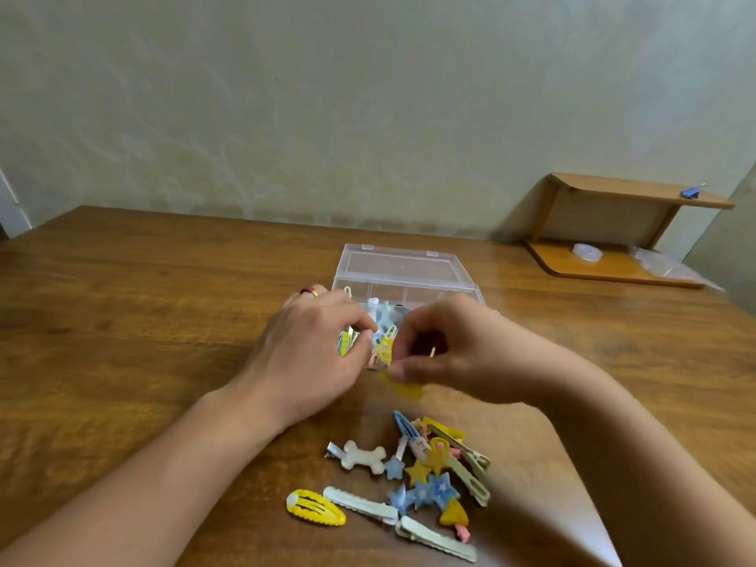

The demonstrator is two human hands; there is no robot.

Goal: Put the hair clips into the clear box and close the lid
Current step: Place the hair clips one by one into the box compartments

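Observation:
The clear box point(425, 290) stands open on the wooden table point(122, 321), its lid point(403, 266) leaning back, with several clips inside. My left hand point(311, 354) and my right hand point(454, 354) meet just in front of the box. Both pinch a yellow hair clip point(403, 387) between them; my left fingers also curl over another small clip. A pile of loose hair clips point(425, 472) lies nearer me, with a white bone clip point(364, 460) and a yellow snap clip point(315, 507) at its left.
A small wooden shelf point(626, 231) stands at the back right against the wall, holding a tape roll point(587, 252) and a plastic bag. A blue binder clip point(691, 193) sits on its top board.

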